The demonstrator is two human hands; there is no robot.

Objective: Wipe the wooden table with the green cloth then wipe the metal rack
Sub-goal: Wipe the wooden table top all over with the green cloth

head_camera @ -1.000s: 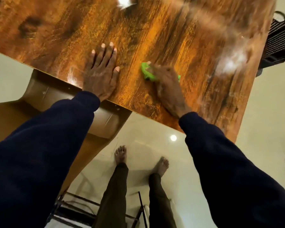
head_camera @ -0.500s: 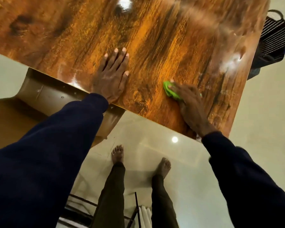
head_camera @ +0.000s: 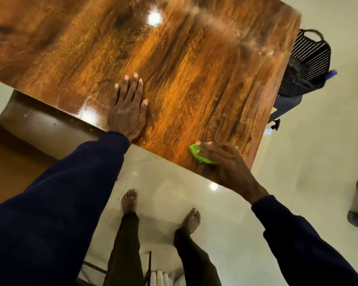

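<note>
Two hands to mind: brace with the left hand [head_camera: 128, 112], flat and straight-fingered on the wooden table [head_camera: 194, 69]; with the right hand [head_camera: 223, 159] curled round the green cloth [head_camera: 196, 154], bunched under its fingers by the near edge, press evenly and sweep outward beyond the fingertips toward the hazy streaks [head_camera: 225, 27].

The table [head_camera: 184, 65] was wood with a dark streaked grain under a glossy varnish with bright glare. The cloth [head_camera: 195, 154] right of centre looked soft and matt. The floor [head_camera: 308, 151] was pale, smooth and shiny. The sleeves [head_camera: 60, 203] were dark matt fabric.
</note>
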